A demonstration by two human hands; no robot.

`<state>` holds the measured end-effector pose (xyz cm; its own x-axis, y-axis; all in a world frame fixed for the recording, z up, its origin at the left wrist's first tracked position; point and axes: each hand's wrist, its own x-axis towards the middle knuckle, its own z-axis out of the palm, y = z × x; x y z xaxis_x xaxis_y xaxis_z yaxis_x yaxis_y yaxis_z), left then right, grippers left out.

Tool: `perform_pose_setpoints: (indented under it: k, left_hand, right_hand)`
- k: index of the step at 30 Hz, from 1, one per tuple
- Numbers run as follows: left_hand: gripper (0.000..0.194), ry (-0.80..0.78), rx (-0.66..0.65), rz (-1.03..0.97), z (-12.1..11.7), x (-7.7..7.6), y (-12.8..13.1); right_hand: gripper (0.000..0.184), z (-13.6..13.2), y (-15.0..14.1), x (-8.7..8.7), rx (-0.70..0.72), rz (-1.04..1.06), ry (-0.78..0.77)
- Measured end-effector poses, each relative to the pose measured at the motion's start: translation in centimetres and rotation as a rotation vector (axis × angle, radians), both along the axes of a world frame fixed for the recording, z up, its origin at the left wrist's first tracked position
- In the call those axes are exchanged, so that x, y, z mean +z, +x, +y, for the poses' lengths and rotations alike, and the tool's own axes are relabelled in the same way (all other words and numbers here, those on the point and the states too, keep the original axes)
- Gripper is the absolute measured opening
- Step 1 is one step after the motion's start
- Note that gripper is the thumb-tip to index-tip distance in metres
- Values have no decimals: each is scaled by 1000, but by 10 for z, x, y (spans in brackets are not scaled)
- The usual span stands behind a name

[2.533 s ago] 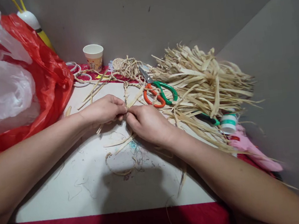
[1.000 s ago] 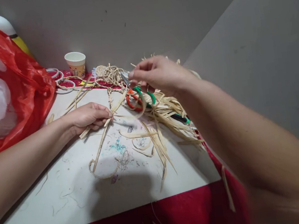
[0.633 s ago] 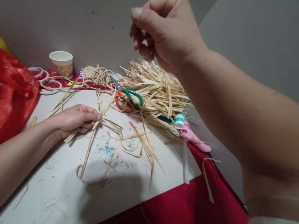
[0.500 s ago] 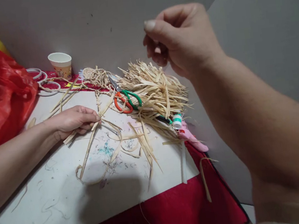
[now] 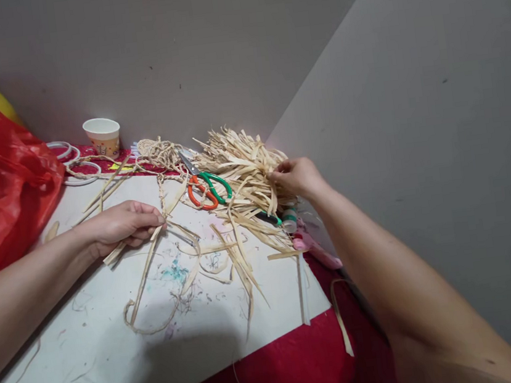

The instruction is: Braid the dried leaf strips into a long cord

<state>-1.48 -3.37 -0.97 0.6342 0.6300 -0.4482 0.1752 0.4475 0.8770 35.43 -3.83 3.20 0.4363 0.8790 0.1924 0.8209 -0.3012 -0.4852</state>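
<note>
The braided cord stood over the far part of the white board, its lower end pinched between the thumb and fingers of the left hand. From there it ran away from the person toward a tangled heap of plaited cord near the wall, though whether the two were one piece could not be told. That heap suggested a good length was already plaited; at the left hand the work looked unfinished, since loose strands fanned out below the pinch, unplaited, one curling across the board. The right hand was at the near right side of a large bundle of dry fibre strips, thumb and fingertips close together against it; whether they gripped a strip could not be told. The bundle was thick, so plenty of material seemed left unused. Beside it lay scissors with one orange and one green handle, and cut strips were scattered nearer the person. Farther out were a paper cup, white rings, a red plastic bag and a pink object too unclear to identify.
</note>
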Motion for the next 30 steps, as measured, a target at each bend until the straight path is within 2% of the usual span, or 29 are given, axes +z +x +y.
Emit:
perform_pose_setpoints:
  k: [3,5,9,12,14,18,22,26,30]
  left_hand:
    - [18,-7,-8,-2,0,0,0]
    - [19,-8,-12,0,0,0,0]
    - [20,-9,-7,-6,-1,2,1]
    - [21,8,0,6,-2,3,1]
    - [21,7,-4,4,-1,3,1]
    - [22,4,-25,0,0,-1,0]
    - [22,32,-33,20,1,-2,0]
    - [23,51,-40,41,-1,1,1]
    - [23,40,-45,34,-1,1,1]
  right_hand:
    - [10,-5,-1,2,37,109,25]
    - [11,-14,-5,11,50,228,33]
    - [20,-36,-15,31,124,606,82]
    - [22,-44,-18,37,182,707,125]
    - [20,-42,-14,34,177,638,136]
    - [15,-25,1,22,116,253,11]
    - [19,2,6,14,87,4,141]
    - [19,26,-9,14,198,-111,193]
    - [25,35,-37,13,343,-385,51]
